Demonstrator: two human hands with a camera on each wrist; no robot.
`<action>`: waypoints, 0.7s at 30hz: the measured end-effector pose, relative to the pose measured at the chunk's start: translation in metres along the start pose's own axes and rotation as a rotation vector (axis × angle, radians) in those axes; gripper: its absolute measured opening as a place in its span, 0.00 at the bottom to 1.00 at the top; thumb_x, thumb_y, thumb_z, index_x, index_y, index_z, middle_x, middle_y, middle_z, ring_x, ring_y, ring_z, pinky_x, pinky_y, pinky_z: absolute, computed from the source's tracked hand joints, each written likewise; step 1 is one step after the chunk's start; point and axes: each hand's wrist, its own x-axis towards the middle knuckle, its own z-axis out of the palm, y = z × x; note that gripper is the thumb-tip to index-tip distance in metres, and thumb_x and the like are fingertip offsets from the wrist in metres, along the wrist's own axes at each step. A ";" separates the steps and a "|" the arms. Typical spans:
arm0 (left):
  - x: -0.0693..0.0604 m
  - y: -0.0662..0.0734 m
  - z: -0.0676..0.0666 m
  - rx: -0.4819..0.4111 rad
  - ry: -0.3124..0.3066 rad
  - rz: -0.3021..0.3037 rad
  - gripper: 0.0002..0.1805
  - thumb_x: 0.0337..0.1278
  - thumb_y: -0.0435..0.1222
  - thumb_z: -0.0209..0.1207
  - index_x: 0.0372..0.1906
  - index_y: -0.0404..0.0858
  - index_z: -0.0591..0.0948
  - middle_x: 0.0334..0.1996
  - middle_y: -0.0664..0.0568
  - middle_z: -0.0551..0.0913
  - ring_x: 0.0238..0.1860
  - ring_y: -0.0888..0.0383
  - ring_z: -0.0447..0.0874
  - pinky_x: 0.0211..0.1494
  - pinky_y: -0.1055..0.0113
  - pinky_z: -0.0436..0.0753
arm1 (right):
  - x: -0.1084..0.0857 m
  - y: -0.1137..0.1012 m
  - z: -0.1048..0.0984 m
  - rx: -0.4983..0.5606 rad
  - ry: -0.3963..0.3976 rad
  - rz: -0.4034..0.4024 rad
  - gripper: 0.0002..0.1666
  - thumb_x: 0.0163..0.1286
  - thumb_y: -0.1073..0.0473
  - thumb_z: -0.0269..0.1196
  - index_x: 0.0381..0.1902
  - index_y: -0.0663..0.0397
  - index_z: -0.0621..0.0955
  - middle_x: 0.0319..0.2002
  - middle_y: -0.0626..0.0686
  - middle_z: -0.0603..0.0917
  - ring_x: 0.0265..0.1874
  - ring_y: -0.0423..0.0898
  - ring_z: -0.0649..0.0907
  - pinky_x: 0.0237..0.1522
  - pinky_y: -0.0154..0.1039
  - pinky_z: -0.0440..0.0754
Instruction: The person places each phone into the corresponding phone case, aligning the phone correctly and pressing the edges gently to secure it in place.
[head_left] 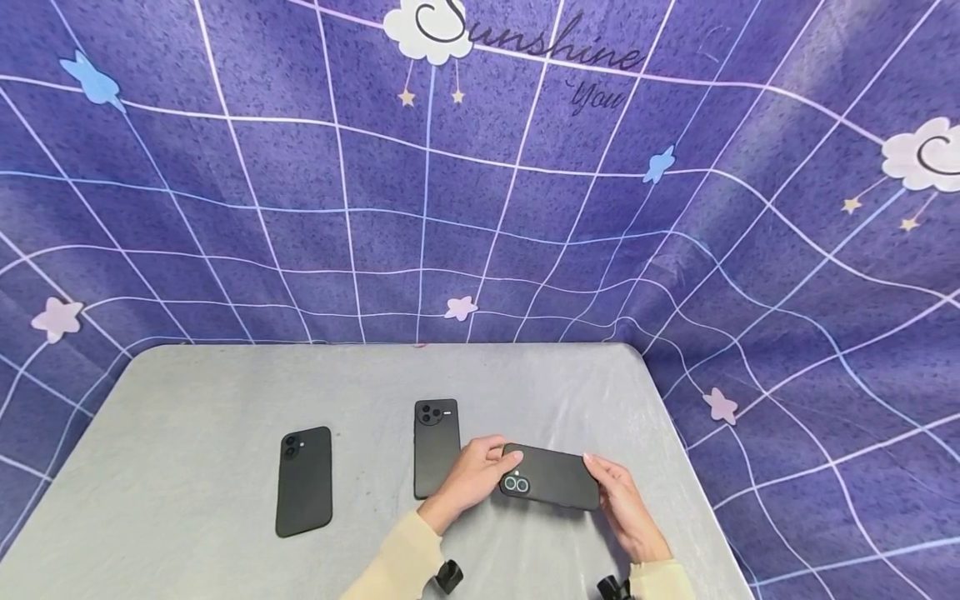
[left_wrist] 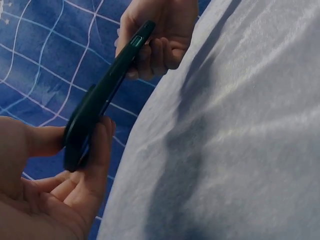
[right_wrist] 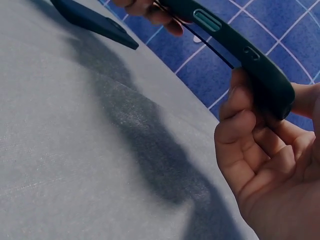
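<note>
Both hands hold a black phone in a dark case (head_left: pixel 553 477) sideways above the table, its back and two camera rings facing up. My left hand (head_left: pixel 474 477) pinches the camera end between thumb and fingers. At the other end my right hand (head_left: pixel 624 504) pinches the corner with thumb above and fingers curled below. In the right wrist view, a thin dark edge stands slightly apart from the underside of the case (right_wrist: pixel 235 47), with a narrow gap between. The left wrist view shows the case (left_wrist: pixel 107 87) edge-on and tilted, between both hands.
A dark grey phone with a round camera block (head_left: pixel 437 450) lies just left of my left hand. Farther left lies another black phone (head_left: pixel 304 483), back up. Grey cloth covers the table (head_left: pixel 202 433). A purple patterned curtain (head_left: pixel 375 208) hangs behind and at the sides.
</note>
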 end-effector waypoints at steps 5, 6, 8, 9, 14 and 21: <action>-0.003 0.001 -0.007 0.042 0.052 0.018 0.25 0.76 0.42 0.64 0.66 0.29 0.80 0.49 0.44 0.91 0.45 0.47 0.92 0.52 0.57 0.89 | 0.000 0.003 0.001 0.006 0.064 -0.025 0.16 0.88 0.59 0.53 0.44 0.55 0.87 0.32 0.42 0.89 0.30 0.35 0.85 0.36 0.30 0.83; -0.005 0.001 -0.009 0.048 0.063 0.018 0.24 0.76 0.42 0.64 0.66 0.30 0.81 0.49 0.46 0.91 0.44 0.50 0.92 0.51 0.60 0.88 | 0.000 0.003 0.001 0.007 0.074 -0.030 0.16 0.87 0.60 0.54 0.44 0.56 0.87 0.32 0.42 0.88 0.29 0.35 0.84 0.36 0.29 0.83; -0.007 0.001 -0.013 0.071 0.091 0.028 0.23 0.75 0.40 0.64 0.65 0.31 0.81 0.49 0.48 0.91 0.45 0.53 0.91 0.52 0.62 0.87 | 0.000 0.004 0.001 0.010 0.087 -0.040 0.15 0.87 0.62 0.53 0.44 0.60 0.86 0.32 0.42 0.88 0.30 0.35 0.85 0.36 0.30 0.84; -0.008 0.001 -0.015 0.082 0.104 0.035 0.22 0.75 0.40 0.64 0.65 0.32 0.82 0.49 0.49 0.91 0.47 0.54 0.91 0.55 0.62 0.87 | 0.001 0.005 0.001 0.011 0.099 -0.043 0.15 0.87 0.62 0.54 0.45 0.61 0.86 0.32 0.43 0.88 0.31 0.35 0.85 0.37 0.31 0.85; -0.017 0.002 -0.026 0.057 0.142 0.050 0.18 0.76 0.36 0.63 0.63 0.31 0.82 0.53 0.43 0.90 0.55 0.49 0.91 0.62 0.58 0.87 | 0.004 0.006 0.006 0.029 0.191 -0.032 0.14 0.86 0.61 0.56 0.47 0.67 0.85 0.33 0.46 0.89 0.31 0.37 0.86 0.37 0.32 0.85; -0.034 0.004 -0.038 0.213 0.110 0.145 0.11 0.79 0.36 0.61 0.57 0.42 0.87 0.48 0.53 0.91 0.48 0.62 0.88 0.55 0.64 0.88 | 0.009 0.004 0.013 0.034 0.283 -0.022 0.13 0.83 0.62 0.61 0.47 0.70 0.84 0.32 0.47 0.89 0.28 0.38 0.85 0.32 0.32 0.85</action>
